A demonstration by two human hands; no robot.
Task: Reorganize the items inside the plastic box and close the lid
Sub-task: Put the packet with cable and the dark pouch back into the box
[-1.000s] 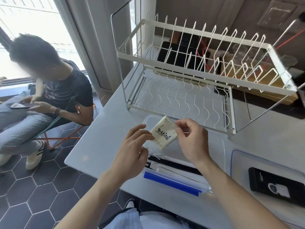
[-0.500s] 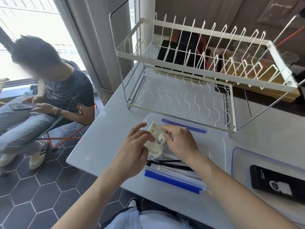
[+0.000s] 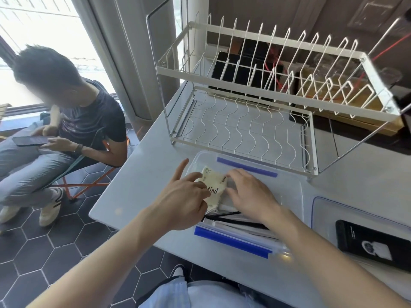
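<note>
A clear plastic box [image 3: 291,192] with blue clip strips on its near and far rims stands open on the grey table in front of me. A small cream tissue pack printed "MiNi" [image 3: 213,185] lies inside its left end. My left hand [image 3: 184,201] pinches the pack's left edge. My right hand [image 3: 249,194] rests on the pack's right edge, fingers flat and bent over it. Below the hands, black pens and white sticks [image 3: 235,221] lie along the box's near wall. The clear lid [image 3: 322,210] lies flat to the right, with a black phone [image 3: 373,245] on it.
A white two-tier wire dish rack [image 3: 244,121] stands just behind the box. A person [image 3: 66,121] sits on a folding chair at the left, off the table, looking at a phone. The table's left edge [image 3: 115,192] is close to my left hand.
The tissue pack was held up above the box a second ago. Both hands have lowered it into the box's left end, and it now lies flatter.
</note>
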